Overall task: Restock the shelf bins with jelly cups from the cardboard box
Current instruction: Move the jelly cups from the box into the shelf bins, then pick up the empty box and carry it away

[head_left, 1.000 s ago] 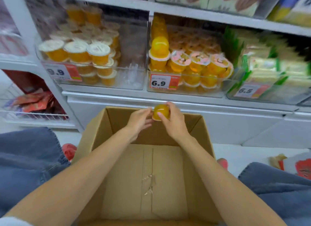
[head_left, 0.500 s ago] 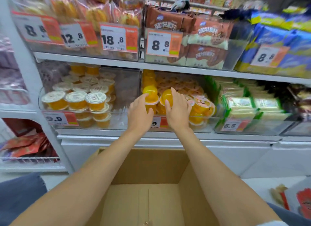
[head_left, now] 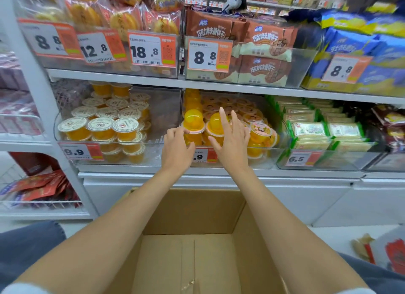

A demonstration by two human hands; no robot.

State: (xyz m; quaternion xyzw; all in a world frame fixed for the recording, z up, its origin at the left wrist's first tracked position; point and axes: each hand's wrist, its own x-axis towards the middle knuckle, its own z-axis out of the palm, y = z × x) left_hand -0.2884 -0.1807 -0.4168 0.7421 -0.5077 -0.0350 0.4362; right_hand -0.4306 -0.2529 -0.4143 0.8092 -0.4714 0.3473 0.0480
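Store shelving carries a clear plastic bin [head_left: 270, 156] where an inverted orange domed jelly cup [head_left: 215, 123] perches just beyond the empty, straight-fingered right grip [head_left: 231, 140], the curled left grip [head_left: 176, 147] seemingly pinching the rim of the neighbouring cup [head_left: 193, 118]; a careless knuckle could topple either.

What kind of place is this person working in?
Most likely a small grocery or convenience shop: printed price tags on clear shelf bins, packaged biscuits stocked on the shelf above, and an open cardboard box below for restocking.
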